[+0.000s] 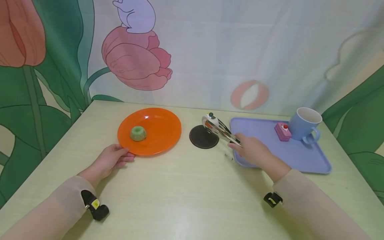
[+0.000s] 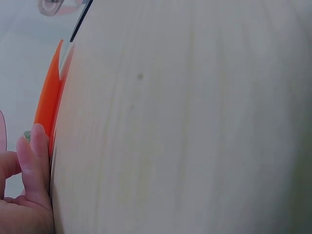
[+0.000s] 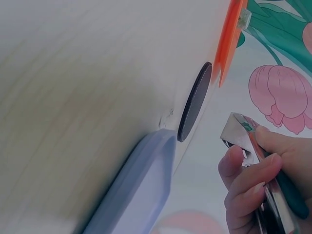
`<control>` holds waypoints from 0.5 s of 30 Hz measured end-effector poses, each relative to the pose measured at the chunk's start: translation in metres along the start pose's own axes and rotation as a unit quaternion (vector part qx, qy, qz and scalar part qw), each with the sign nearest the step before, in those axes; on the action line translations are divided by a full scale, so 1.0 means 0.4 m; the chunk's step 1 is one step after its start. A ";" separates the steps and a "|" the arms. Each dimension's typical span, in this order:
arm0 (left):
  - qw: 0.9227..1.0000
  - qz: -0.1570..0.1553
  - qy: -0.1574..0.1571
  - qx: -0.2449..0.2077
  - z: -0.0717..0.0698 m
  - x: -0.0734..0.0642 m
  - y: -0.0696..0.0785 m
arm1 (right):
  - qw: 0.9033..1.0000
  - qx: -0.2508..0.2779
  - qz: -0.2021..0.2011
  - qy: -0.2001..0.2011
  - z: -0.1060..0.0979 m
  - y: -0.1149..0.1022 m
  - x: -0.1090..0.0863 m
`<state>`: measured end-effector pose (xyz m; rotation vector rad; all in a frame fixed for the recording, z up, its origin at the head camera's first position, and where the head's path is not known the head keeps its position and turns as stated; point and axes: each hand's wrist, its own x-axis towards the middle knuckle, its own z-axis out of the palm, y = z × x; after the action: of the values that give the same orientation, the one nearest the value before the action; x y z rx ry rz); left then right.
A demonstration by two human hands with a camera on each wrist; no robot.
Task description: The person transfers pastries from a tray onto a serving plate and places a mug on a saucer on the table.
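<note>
My left hand is at the near left rim of an orange plate, thumb over the rim and fingers along its outer edge. On that plate sits a small green ring-shaped cake. In my right hand I grip metal tongs, also seen in the right wrist view as shiny metal tongs. Between the tips of the tongs is a small white cake with a dark topping, partly hidden by the metal. It overlaps the far edge of a round black coaster in the head view.
To the right lies a lavender tray bearing a pink cake slice with a red topping and a light blue mug. Behind the table hangs a curtain printed with flowers. The right forearm reaches over the tray's near left corner.
</note>
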<state>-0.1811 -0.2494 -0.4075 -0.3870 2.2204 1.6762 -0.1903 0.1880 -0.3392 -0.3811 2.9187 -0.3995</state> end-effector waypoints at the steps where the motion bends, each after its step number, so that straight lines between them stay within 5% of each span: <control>1: 1.000 0.000 -0.001 0.001 0.000 0.000 0.001 | 1.000 0.001 0.001 -0.001 0.000 -0.001 0.002; 15: 1.000 0.000 -0.005 -0.003 0.001 -0.003 0.008 | 1.000 0.003 -0.007 -0.001 0.000 -0.028 0.018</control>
<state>-0.1811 -0.2482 -0.4041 -0.3809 2.2084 1.6815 -0.1945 0.1756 -0.3368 -0.4024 2.9140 -0.4101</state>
